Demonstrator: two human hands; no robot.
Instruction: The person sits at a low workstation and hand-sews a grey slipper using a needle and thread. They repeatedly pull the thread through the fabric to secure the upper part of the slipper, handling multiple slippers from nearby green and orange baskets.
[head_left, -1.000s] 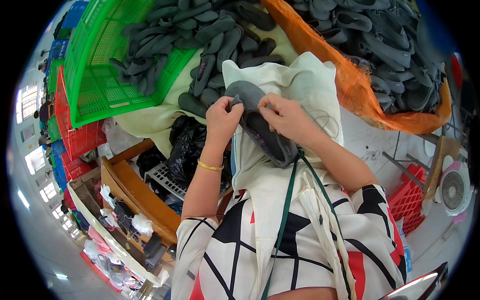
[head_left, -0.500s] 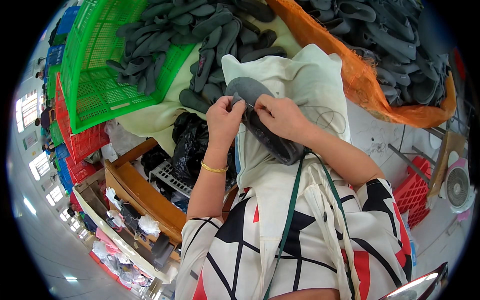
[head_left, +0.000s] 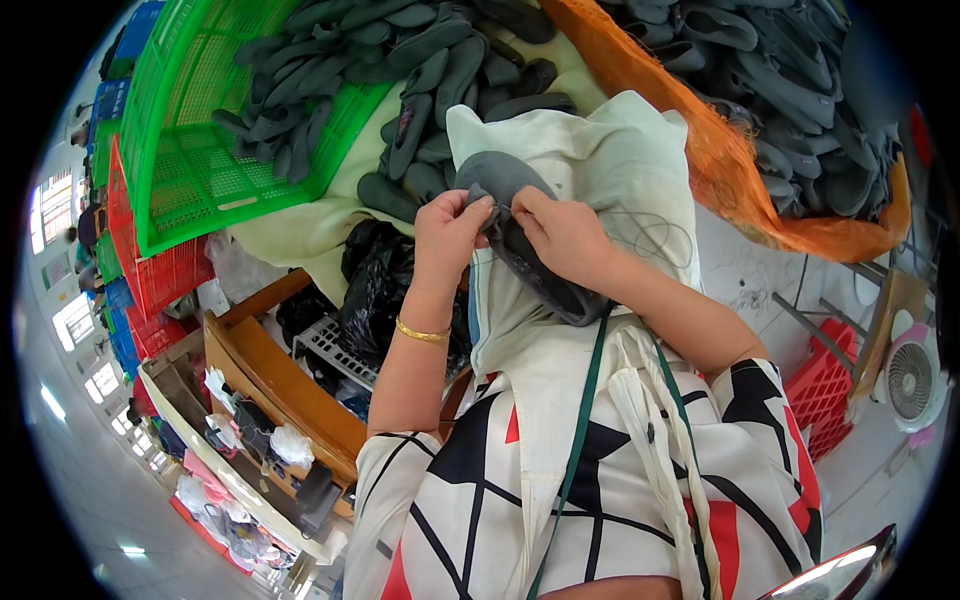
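Observation:
A dark grey slip-on shoe [head_left: 548,268] lies slantwise across the white cloth [head_left: 570,135] on my lap, its sole end pointing away from me. My left hand [head_left: 447,235] pinches the edge of the shoe between thumb and forefinger. Close beside it, my right hand [head_left: 562,238] is closed at the shoe's opening, fingertips pressed together. Whatever those fingertips hold is too small or hidden to make out. Thin dark thread [head_left: 655,235] lies in loose loops on the cloth, right of my right hand.
Grey shoes [head_left: 430,75] are heaped beyond my lap and inside a tilted green crate [head_left: 200,190]. An orange sack [head_left: 690,130] with more shoes stands at the right. Left are a black plastic bag [head_left: 385,290] and wooden drawer [head_left: 290,390]; a fan [head_left: 912,378] stands far right.
Both hands stay at the same part of the shoe. My right fingers have shifted slightly at its opening, and the view has tilted a little.

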